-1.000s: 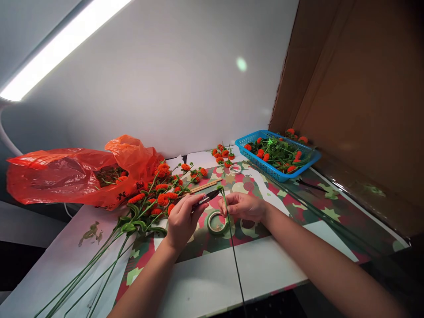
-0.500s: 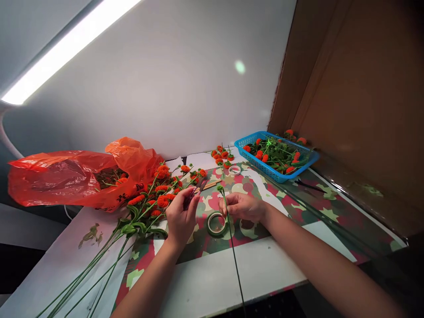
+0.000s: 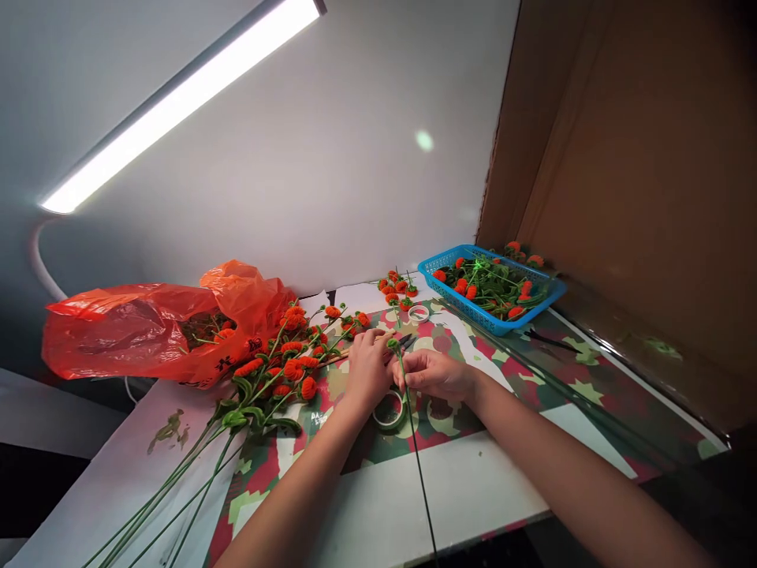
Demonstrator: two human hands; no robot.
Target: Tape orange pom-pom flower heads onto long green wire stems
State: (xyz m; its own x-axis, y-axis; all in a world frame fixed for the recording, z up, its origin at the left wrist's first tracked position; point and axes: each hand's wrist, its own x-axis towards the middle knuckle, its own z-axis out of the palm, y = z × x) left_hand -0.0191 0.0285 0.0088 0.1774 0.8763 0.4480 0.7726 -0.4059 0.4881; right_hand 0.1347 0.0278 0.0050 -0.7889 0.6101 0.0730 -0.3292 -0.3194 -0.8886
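Note:
My right hand pinches an upright green stem just below its small fuzzy green tip. The stem's lower end runs down past the table's front edge. Close beside it, my left hand is low over the patterned mat, back of the hand up, with fingers curled over what look like scissors. Only their dark tips show beyond the fingers; the handles are hidden. A roll of green tape lies beneath the hands, partly covered by my left hand.
Orange fuzzy flowers on long stems lie at left beside a red plastic bag. A blue basket of flowers stands back right. Wooden sticks, a white tape ring and a small flower group lie farther back.
My left hand has moved right and turned palm down, bringing the scissors next to the stem. My right hand keeps its pinch on the stem. The view has tilted slightly upward.

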